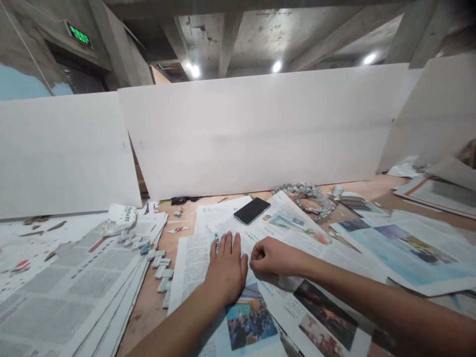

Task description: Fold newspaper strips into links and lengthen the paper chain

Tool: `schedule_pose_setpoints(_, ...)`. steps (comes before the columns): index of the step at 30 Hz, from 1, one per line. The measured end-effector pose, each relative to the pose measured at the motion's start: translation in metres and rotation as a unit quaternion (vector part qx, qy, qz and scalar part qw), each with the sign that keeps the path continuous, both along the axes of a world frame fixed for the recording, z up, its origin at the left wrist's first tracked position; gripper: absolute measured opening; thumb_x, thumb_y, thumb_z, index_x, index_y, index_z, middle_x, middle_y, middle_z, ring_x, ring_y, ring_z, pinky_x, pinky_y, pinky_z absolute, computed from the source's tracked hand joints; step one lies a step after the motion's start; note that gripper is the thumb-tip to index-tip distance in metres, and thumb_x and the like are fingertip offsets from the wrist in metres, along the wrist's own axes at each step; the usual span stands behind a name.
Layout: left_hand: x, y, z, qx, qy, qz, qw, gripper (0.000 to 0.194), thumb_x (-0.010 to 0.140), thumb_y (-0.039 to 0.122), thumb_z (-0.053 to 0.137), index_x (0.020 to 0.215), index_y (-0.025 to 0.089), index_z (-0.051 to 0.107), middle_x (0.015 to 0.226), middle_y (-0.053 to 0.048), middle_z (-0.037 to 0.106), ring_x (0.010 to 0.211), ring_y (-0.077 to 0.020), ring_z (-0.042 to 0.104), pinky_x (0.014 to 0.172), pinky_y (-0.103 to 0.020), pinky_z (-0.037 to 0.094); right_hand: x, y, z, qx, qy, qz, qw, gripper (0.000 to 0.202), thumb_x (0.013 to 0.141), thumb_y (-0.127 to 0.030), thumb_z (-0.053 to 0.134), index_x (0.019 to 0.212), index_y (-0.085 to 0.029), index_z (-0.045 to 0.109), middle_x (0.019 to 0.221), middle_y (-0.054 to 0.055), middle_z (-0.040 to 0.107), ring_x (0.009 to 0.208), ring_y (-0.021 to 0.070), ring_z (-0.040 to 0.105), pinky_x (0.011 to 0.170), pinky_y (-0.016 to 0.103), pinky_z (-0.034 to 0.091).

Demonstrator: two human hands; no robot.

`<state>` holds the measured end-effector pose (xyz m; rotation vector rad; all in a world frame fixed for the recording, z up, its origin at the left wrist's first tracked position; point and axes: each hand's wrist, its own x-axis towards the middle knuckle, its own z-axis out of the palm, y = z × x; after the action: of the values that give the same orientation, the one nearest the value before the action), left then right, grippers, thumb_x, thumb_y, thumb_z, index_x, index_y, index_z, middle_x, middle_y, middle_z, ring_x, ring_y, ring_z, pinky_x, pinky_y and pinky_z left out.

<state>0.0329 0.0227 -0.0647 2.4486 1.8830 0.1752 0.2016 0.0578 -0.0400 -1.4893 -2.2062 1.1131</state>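
Observation:
My left hand (226, 270) lies flat on a sheet of newspaper (191, 263), fingers stretched out and held side by side. Close to its right, my right hand (277, 256) is closed in a loose curl, thumb against the fingers, resting on or just over another newspaper sheet (282, 297). What those curled fingers hold, if anything, is hidden. Beyond both hands a black smartphone (252, 210) rests on the papers. A zigzag chain of folded paper pieces (162, 272) runs along the table to the left of my left hand.
Stacked newspapers (92, 282) cover the left side, with a crumpled white plastic packet (121, 218) on top. A coiled chain of folded paper (316, 201) sits at the back right. More newspaper pages (409, 248) spread rightward. A white panel (253, 134) stands along the back edge.

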Motion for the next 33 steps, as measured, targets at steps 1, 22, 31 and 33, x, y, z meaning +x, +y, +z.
schedule_pose_setpoints(1, 0.000, -0.001, 0.001, -0.001, -0.003, 0.000, 1.000, 0.060, 0.099, 0.038, 0.022, 0.154, 0.013, 0.024, 0.160, -0.014, 0.025, 0.147, -0.0286, 0.021, 0.119, -0.051, 0.016, -0.001, 0.001, -0.002, 0.004, 0.001, -0.001, 1.000, 0.016, 0.066, -0.026, 0.060, 0.069, -0.014, 0.070, 0.059, 0.001, 0.064, 0.053, 0.0113, 0.051, 0.048, 0.020, 0.036)
schedule_pose_setpoints(22, -0.007, 0.003, 0.023, -0.179, -0.055, -0.023, 0.982, 0.081, 0.090, 0.047, 0.032, 0.156, 0.010, 0.004, 0.163, -0.013, -0.001, 0.150, -0.0255, -0.002, 0.120, -0.048, 0.003, 0.006, -0.009, -0.009, 0.067, 0.060, 0.018, 0.996, 0.013, 0.068, -0.019, 0.058, 0.068, -0.014, 0.069, 0.058, -0.002, 0.060, 0.056, 0.0107, 0.048, 0.052, 0.020, 0.034)
schedule_pose_setpoints(31, -0.008, 0.001, 0.025, -0.184, -0.055, -0.024, 0.981, 0.081, 0.090, 0.048, 0.031, 0.156, 0.010, 0.004, 0.163, -0.013, -0.001, 0.150, -0.0249, -0.002, 0.120, -0.047, 0.003, 0.010, -0.007, -0.015, 0.067, 0.078, 0.037, 0.994, 0.013, 0.070, -0.021, 0.059, 0.071, -0.014, 0.070, 0.058, -0.003, 0.059, 0.055, 0.0099, 0.046, 0.051, 0.019, 0.034)
schedule_pose_setpoints(33, -0.008, 0.001, 0.025, -0.185, -0.053, -0.022, 0.981, 0.081, 0.090, 0.048, 0.031, 0.156, 0.010, 0.005, 0.163, -0.013, -0.001, 0.150, -0.0249, -0.002, 0.120, -0.047, 0.003, 0.011, -0.007, -0.014, 0.065, 0.072, 0.042, 0.994, 0.014, 0.070, -0.021, 0.059, 0.072, -0.014, 0.070, 0.058, -0.003, 0.059, 0.055, 0.0097, 0.046, 0.051, 0.019, 0.034)
